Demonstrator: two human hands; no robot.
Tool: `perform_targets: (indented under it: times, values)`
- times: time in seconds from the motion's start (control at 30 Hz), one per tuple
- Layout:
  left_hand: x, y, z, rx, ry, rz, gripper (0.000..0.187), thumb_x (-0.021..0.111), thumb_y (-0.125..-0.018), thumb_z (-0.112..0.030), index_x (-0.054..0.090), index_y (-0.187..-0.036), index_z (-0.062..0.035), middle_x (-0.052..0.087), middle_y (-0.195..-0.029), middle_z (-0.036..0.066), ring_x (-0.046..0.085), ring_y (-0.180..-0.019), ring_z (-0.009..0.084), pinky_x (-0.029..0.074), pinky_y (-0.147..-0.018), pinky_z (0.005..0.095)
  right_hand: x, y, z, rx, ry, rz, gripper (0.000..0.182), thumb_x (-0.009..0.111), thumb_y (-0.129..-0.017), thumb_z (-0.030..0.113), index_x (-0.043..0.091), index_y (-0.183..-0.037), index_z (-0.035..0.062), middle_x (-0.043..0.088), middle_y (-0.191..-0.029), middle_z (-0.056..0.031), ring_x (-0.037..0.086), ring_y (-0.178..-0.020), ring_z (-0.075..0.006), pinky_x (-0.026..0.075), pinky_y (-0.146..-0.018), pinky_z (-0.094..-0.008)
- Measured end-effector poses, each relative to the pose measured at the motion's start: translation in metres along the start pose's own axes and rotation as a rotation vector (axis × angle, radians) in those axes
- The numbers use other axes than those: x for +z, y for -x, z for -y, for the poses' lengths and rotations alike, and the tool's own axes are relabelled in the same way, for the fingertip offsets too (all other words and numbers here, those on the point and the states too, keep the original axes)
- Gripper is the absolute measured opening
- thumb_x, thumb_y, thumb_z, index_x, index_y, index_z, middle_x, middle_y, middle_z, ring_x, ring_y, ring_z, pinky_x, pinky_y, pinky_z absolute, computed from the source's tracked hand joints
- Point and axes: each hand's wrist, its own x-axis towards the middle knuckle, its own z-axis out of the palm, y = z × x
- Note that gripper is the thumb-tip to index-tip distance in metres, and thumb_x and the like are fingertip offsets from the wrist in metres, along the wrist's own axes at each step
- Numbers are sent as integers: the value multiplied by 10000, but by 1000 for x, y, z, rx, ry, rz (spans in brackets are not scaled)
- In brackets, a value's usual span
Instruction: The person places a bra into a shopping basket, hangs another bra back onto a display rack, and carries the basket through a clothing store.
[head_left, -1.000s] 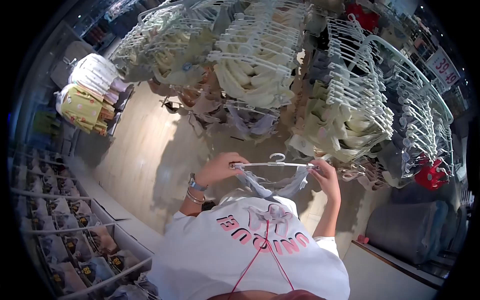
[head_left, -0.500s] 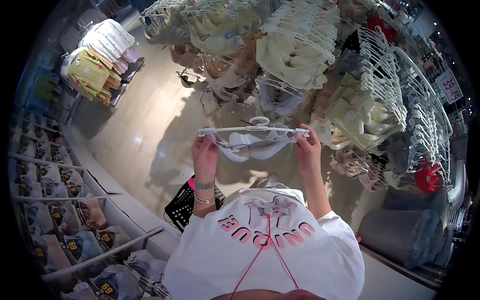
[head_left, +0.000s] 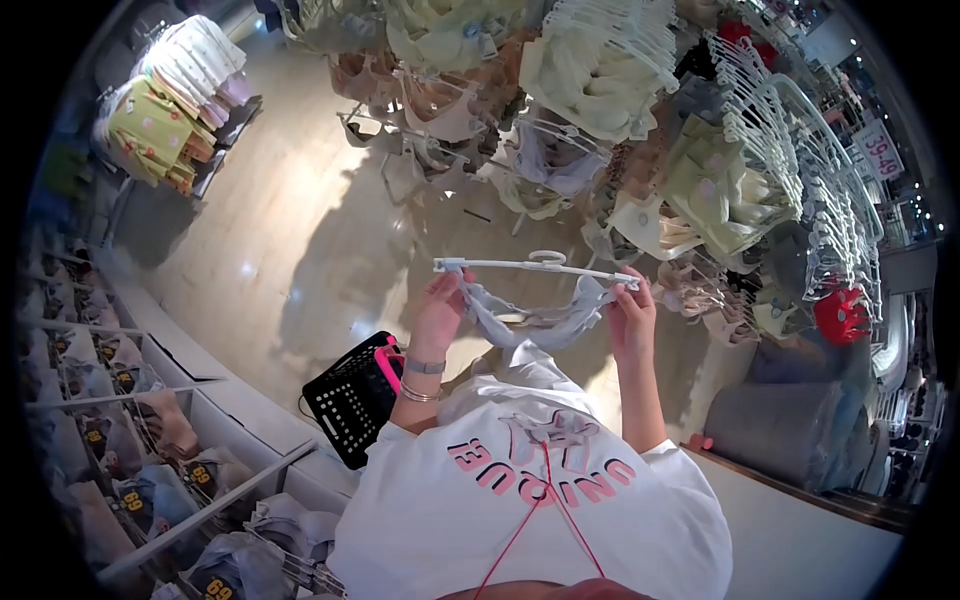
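A white plastic hanger [head_left: 520, 265] is stretched between my two hands in front of my chest, its hook upward. From it hangs a pale grey bra [head_left: 540, 335], sagging in the middle and clipped near both ends. My left hand [head_left: 438, 315] is closed at the left end, fingers on the clip and strap. At the right end my right hand [head_left: 630, 305] pinches the other clip and the fabric. Racks of bras on white hangers [head_left: 590, 85] stand beyond my hands.
A black perforated basket [head_left: 340, 400] with a pink handle sits below my left forearm. Divided bins of bras [head_left: 150, 490] line the left side. Clothes [head_left: 160, 130] hang at the far left. A grey rounded bundle [head_left: 770, 435] lies at right, below a price sign [head_left: 880, 155].
The hanger and both hands have shifted a little right in view, and the bra's cups have turned and hang folded. More of the black basket shows as the view has shifted.
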Motion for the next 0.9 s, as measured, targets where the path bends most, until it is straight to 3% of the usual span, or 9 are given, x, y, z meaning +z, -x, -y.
perform_targets:
  times: [0.33, 0.57, 0.9]
  values:
    - [48, 2, -22, 192, -249, -48, 152, 644, -898, -209, 646, -948, -65, 672, -886, 42, 605, -799, 95, 466, -733, 249, 4, -2, -14, -32, -79, -152, 353, 658, -848, 32, 504, -1166, 39, 610, -924, -9, 562, -812, -69, 428, -693, -206]
    - [66, -11, -33, 241, -246, -64, 145, 650, -894, -206, 634, -930, -66, 666, -873, 40, 602, -793, 91, 464, -714, 236, 32, -15, 13, -154, -57, -189, 386, 653, -842, -8, 482, -1188, -7, 598, -897, -19, 551, -797, -68, 438, -718, -183]
    - [94, -23, -11, 272, -360, -6, 179, 638, -902, -204, 655, -965, -37, 673, -875, 36, 586, -785, 75, 442, -704, 234, 12, -24, 30, -373, 108, -178, 367, 633, -854, -15, 504, -1197, -4, 614, -923, -36, 588, -874, -100, 455, -815, -236]
